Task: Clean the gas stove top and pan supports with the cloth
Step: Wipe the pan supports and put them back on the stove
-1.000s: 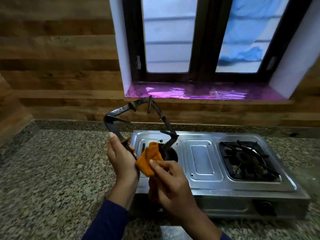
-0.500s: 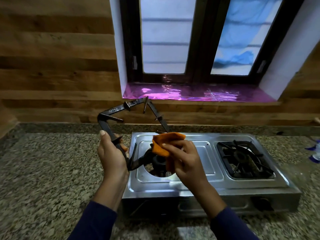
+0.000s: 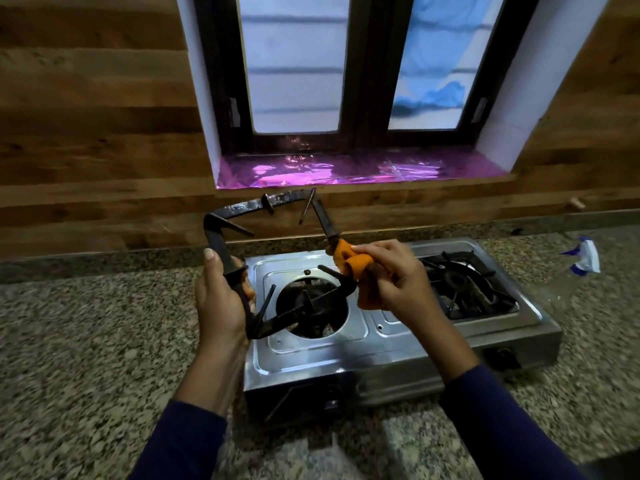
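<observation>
Left hand [image 3: 221, 303] grips the blackened square iron pan support [image 3: 242, 216]; right hand [image 3: 398, 282] pinches the orange cloth [image 3: 353, 261] around its opposite bar.

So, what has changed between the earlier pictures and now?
The right hand carried the orange cloth along the lifted pan support, from the near bar beside the left hand across to the right bar, which the cloth now wraps. The left hand kept gripping the support's left bar, tilted above the gas stove. The other pan support stayed seated on the stove's right side.
</observation>
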Tool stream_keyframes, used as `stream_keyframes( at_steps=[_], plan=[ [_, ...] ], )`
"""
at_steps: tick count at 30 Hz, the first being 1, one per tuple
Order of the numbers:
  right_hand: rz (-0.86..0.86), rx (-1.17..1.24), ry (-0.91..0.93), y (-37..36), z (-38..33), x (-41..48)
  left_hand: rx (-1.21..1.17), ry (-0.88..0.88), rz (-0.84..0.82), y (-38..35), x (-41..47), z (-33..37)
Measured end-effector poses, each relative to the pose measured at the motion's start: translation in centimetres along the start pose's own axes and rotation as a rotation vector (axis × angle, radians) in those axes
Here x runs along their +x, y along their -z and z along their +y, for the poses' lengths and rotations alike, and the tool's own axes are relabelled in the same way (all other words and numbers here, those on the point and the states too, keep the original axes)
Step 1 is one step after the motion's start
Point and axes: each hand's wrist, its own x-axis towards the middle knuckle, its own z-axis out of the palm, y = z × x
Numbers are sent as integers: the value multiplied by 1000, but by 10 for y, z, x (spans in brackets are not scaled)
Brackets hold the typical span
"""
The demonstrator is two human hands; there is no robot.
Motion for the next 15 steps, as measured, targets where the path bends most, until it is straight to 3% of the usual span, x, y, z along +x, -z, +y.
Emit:
stream_keyframes(
  at_steps=[4,8,11,15],
  plan=[
    [76,-65,-270,11,26,-33,-8,49,-102,-3,-2,-14],
    [124,24,-466,28,42,-91,-60,153,-189,-20,-14,-35],
    [-63,60,-529,45,50,-136,-16,191,-220,-34,-23,-53],
    [-399,-107,-565,46,70,-177,106,253,-228,-46,-35,-84]
  ],
)
